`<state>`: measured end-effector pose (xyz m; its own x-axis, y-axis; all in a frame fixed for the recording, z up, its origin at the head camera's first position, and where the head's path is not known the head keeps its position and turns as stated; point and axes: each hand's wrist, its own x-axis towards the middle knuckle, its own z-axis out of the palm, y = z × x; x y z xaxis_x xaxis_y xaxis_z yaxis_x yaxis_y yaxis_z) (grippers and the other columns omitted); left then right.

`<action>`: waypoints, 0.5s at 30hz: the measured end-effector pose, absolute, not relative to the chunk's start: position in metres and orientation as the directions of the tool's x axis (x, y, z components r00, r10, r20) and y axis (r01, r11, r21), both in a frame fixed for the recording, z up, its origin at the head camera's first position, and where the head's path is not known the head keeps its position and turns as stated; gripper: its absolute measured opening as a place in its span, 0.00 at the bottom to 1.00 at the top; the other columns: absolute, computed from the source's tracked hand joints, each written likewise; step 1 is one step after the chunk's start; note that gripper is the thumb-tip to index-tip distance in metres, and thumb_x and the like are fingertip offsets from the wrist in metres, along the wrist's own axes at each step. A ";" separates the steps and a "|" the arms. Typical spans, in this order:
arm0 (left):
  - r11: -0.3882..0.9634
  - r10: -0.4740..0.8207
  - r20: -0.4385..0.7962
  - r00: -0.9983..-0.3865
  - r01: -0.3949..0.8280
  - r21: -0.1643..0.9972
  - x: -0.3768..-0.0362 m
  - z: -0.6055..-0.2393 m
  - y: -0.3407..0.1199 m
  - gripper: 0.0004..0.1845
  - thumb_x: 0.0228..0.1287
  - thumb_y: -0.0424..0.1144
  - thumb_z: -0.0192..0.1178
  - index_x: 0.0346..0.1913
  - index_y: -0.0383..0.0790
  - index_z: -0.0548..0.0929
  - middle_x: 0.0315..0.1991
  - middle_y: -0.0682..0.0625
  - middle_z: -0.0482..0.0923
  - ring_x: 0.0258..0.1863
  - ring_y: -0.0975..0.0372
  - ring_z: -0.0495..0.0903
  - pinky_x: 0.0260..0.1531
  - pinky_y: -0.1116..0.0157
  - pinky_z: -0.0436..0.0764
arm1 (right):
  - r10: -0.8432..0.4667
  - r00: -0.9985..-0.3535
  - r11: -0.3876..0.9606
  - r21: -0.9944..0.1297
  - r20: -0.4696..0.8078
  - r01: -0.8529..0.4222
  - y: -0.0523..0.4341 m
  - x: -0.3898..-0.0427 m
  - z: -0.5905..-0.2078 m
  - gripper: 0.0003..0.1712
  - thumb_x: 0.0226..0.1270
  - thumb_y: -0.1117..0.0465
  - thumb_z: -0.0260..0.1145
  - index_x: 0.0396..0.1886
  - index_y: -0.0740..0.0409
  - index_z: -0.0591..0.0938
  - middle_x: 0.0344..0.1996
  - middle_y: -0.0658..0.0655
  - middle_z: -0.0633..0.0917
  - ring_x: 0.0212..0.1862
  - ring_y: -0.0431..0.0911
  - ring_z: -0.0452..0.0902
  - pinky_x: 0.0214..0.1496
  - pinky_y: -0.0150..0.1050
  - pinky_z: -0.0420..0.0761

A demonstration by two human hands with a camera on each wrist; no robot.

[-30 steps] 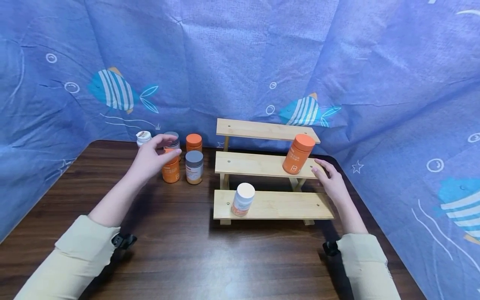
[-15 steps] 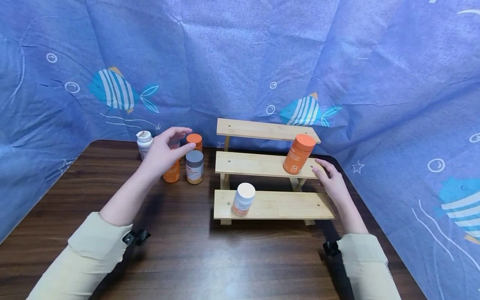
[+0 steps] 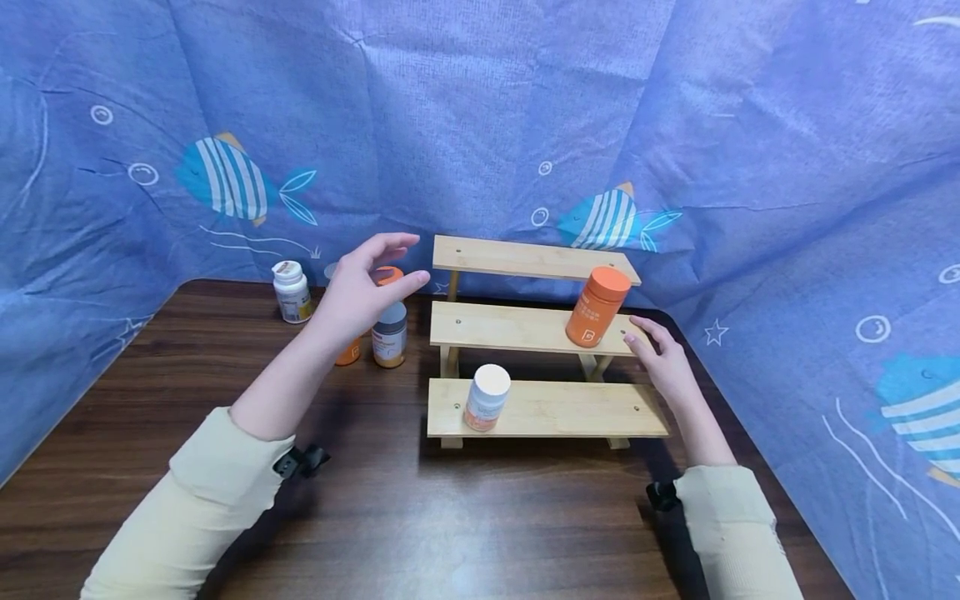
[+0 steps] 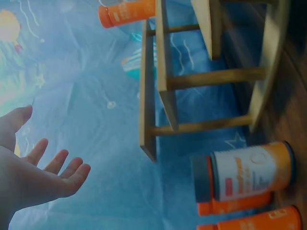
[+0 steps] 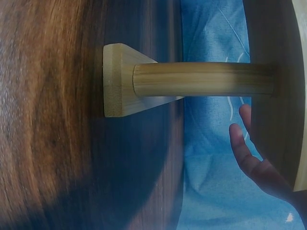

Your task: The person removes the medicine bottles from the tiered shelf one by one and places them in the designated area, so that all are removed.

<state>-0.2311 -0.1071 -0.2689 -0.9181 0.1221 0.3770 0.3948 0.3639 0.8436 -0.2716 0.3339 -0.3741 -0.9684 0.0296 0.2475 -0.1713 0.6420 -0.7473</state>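
Note:
My left hand (image 3: 367, 283) is raised over the group of bottles at the back left, fingers and thumb spread with nothing between them. Below it stands a grey-lidded supplement jar (image 3: 389, 337); an orange bottle (image 3: 348, 353) and an orange-lidded bottle (image 3: 388, 273) are partly hidden by the hand. In the left wrist view the empty palm (image 4: 38, 179) faces the three-tier wooden rack (image 4: 148, 96). My right hand (image 3: 666, 358), loosely bent and empty, is at the right end of the middle shelf (image 3: 510, 325), beside an upright orange bottle (image 3: 598, 310).
A white-lidded bottle (image 3: 487, 400) stands on the rack's bottom shelf (image 3: 570, 410), toward its left end. Another white bottle (image 3: 292, 293) is at the back left of the dark wood table (image 3: 480, 517). A blue fish-print cloth (image 3: 465, 125) hangs behind.
My left hand has moved right and up, away from the white bottle and toward the rack, still empty. The right hand and the bottles have stayed in place.

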 end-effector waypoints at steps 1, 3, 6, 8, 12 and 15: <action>0.367 0.129 0.382 -0.915 0.402 0.839 -0.231 -0.267 -0.104 0.28 0.50 0.56 0.62 0.57 0.57 0.70 0.58 0.59 0.68 0.58 0.67 0.65 0.57 0.61 0.66 | 0.027 -0.969 0.637 -0.751 0.247 -0.173 0.333 -0.271 -0.373 0.30 0.61 0.45 0.56 0.62 0.49 0.67 0.62 0.55 0.64 0.44 0.35 0.67 0.32 0.26 0.76; 0.369 0.144 0.397 -0.907 0.421 0.829 -0.232 -0.262 -0.099 0.28 0.50 0.56 0.62 0.57 0.57 0.70 0.58 0.60 0.68 0.58 0.66 0.65 0.57 0.61 0.66 | 0.025 -0.968 0.617 -0.765 0.251 -0.182 0.330 -0.268 -0.368 0.29 0.62 0.48 0.57 0.62 0.52 0.68 0.62 0.57 0.65 0.42 0.34 0.68 0.31 0.26 0.76; 0.369 0.168 0.420 -0.892 0.452 0.812 -0.233 -0.256 -0.090 0.28 0.51 0.55 0.62 0.57 0.58 0.70 0.58 0.62 0.67 0.59 0.66 0.65 0.57 0.62 0.66 | 0.007 -0.963 0.592 -0.777 0.268 -0.211 0.324 -0.262 -0.361 0.29 0.63 0.52 0.57 0.61 0.59 0.67 0.61 0.62 0.65 0.39 0.32 0.67 0.27 0.25 0.75; 0.366 0.185 0.427 -0.885 0.465 0.806 -0.234 -0.252 -0.085 0.28 0.51 0.54 0.62 0.57 0.58 0.70 0.58 0.62 0.67 0.59 0.66 0.65 0.57 0.63 0.66 | 0.005 -0.961 0.596 -0.773 0.277 -0.220 0.321 -0.259 -0.358 0.28 0.63 0.54 0.57 0.61 0.60 0.67 0.61 0.63 0.65 0.39 0.31 0.67 0.27 0.24 0.75; 0.365 0.220 0.424 -0.878 0.477 0.800 -0.235 -0.247 -0.074 0.28 0.51 0.54 0.62 0.57 0.61 0.69 0.58 0.64 0.66 0.59 0.68 0.64 0.56 0.65 0.66 | 0.007 -0.962 0.602 -0.769 0.274 -0.215 0.319 -0.257 -0.356 0.28 0.64 0.54 0.57 0.61 0.61 0.67 0.61 0.63 0.64 0.39 0.31 0.66 0.27 0.23 0.74; 0.365 0.246 0.425 -0.871 0.489 0.792 -0.237 -0.245 -0.065 0.29 0.50 0.56 0.62 0.57 0.63 0.68 0.58 0.65 0.66 0.58 0.69 0.64 0.56 0.66 0.67 | 0.011 -0.963 0.595 -0.776 0.268 -0.209 0.319 -0.258 -0.356 0.28 0.63 0.54 0.57 0.61 0.61 0.67 0.61 0.63 0.64 0.38 0.31 0.67 0.27 0.24 0.75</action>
